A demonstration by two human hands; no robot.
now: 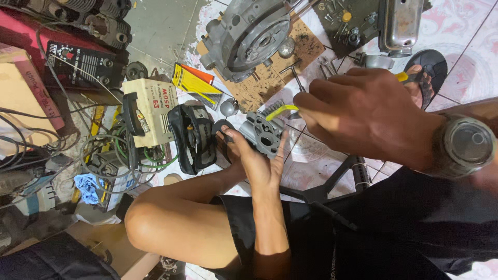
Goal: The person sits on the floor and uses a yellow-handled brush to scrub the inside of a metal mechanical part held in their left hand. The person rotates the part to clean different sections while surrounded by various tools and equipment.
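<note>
Pink-patterned floor tiles [469,36] fill the upper right of the frame, crowded with parts. At centre, my left hand [257,161] cups a small grey cast-metal engine part [264,134] from below, fingers spread along its edges, holding it upright over my bare knee. My right hand [365,116] comes in from the right, fist closed around a yellow-handled tool [282,110] whose tip meets the top of that part; a grey wristwatch [464,145] sits on that wrist. Above them, a large grey engine casing [249,36] rests on a cardboard sheet [267,78], with loose bolts and a T-handle wrench [293,70] beside it. Left of the part lie a black bag [192,136] and a cream welding machine [153,111] among tangled cables.
</note>
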